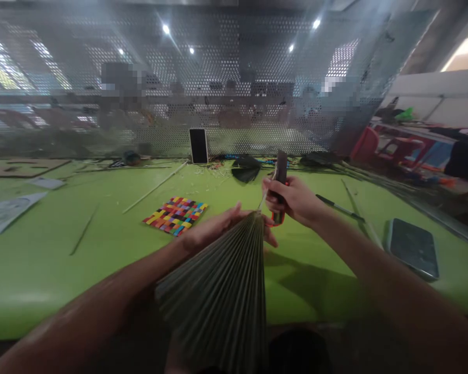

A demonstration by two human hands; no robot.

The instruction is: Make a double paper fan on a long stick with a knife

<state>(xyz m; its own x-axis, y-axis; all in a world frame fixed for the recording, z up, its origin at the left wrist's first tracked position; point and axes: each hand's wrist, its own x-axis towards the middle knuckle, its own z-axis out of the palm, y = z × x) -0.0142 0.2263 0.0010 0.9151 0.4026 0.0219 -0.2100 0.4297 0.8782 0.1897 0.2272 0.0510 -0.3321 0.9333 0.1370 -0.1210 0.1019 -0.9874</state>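
Note:
A dark green pleated fan (226,291), which looks like a folded leaf, spreads toward me with its narrow end pointing away. My left hand (234,215) is closed around that narrow end from behind. Most of its palm is hidden by the pleats, and some fingertips show on the right. In my right hand (292,197), just beyond the tip, is a dark hand tool with red edges (281,166), held upright; its exact kind is unclear. A thin pale strip (262,199) runs between the fan's tip and my right fingers.
On the green table (113,291) lie a colourful woven square (175,215), thin sticks (156,187), a black pen (339,208) and a dark rounded case (412,248). A phone (198,146) stands against the perforated metal screen (234,114), beside a dark leaf piece (245,169).

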